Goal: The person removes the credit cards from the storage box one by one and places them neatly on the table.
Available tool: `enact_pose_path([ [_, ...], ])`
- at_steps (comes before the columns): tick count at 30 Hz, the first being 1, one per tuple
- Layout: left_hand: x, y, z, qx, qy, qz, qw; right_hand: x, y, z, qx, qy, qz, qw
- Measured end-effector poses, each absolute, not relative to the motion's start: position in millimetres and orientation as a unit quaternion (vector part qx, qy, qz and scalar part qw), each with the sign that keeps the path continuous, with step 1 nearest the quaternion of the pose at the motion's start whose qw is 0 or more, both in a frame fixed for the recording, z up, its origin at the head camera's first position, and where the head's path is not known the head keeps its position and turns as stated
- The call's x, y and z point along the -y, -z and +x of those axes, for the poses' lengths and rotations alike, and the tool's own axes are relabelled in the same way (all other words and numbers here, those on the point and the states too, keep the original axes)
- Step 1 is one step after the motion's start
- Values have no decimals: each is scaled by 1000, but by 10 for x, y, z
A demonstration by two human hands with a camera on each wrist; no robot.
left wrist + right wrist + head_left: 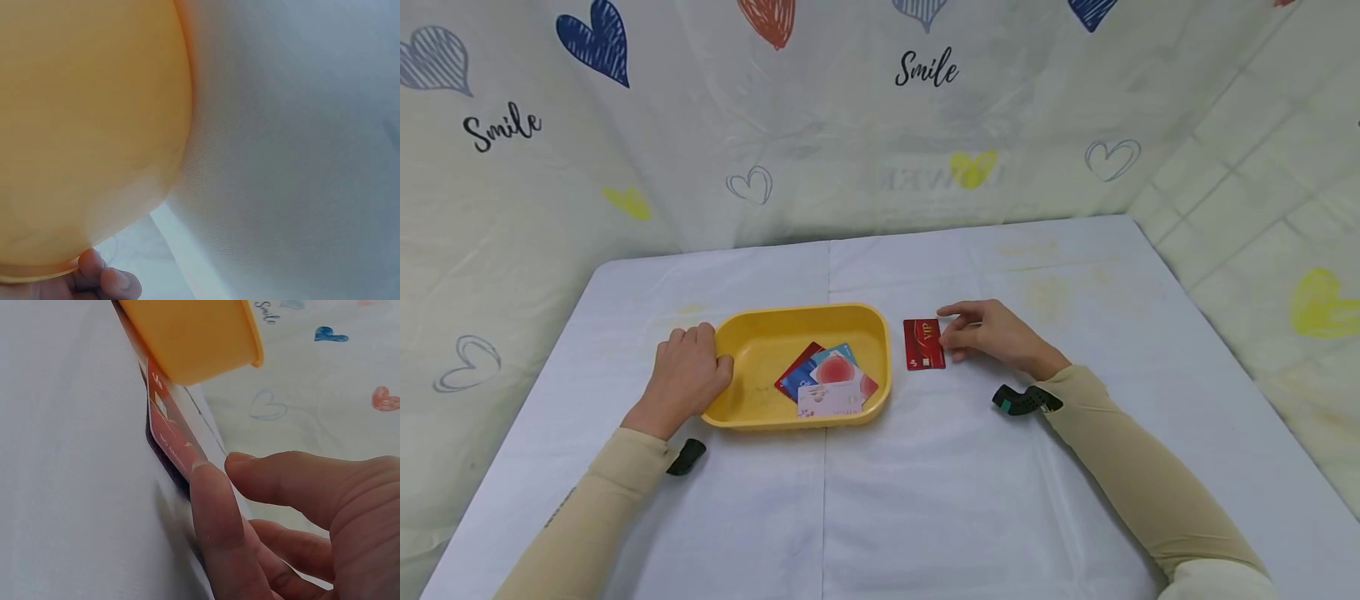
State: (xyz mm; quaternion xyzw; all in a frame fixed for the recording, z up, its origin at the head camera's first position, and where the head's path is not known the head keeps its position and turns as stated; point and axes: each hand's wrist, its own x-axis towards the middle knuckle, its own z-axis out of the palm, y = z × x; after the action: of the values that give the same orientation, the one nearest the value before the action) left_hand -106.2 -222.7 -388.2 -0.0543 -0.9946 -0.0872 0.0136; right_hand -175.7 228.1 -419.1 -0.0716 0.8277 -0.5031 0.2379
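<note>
A yellow tray [801, 312] stands on the table with several overlapping cards [827, 400] in it, a pale pinkish one on top. My left hand [688, 371] grips the tray's left end, its thumb over the rim. In the left wrist view, fingertips [119, 281] show beside the tray wall. Right of the tray lies a red VIP card [923, 344] with a gold chip. My right hand [988, 333] is at that card's right edge. The right wrist view shows one fingertip [212, 481] right at the card's corner, with another finger held apart above it.
A white cloth [895, 517] with a centre crease covers the table. Behind and at the sides hangs a pale curtain [835, 125] printed with hearts and "Smile". Dark wrist devices [1018, 400] sit at both cuffs, close over the cloth.
</note>
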Motion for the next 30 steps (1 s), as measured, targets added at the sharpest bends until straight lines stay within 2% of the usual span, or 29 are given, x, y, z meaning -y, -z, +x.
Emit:
enact_pose_path([
  [9, 2220, 3870, -1059, 995, 85, -57, 6, -2277, 4116, -1725, -841, 486, -68, 227],
  [15, 2205, 3855, -1059, 995, 88, -54, -4, -2233, 4029, -1720, -851, 478, -90, 198],
  [30, 2215, 3843, -1038, 994, 95, -55, -6, -1812, 3431, -1593, -866, 445, -187, 132],
])
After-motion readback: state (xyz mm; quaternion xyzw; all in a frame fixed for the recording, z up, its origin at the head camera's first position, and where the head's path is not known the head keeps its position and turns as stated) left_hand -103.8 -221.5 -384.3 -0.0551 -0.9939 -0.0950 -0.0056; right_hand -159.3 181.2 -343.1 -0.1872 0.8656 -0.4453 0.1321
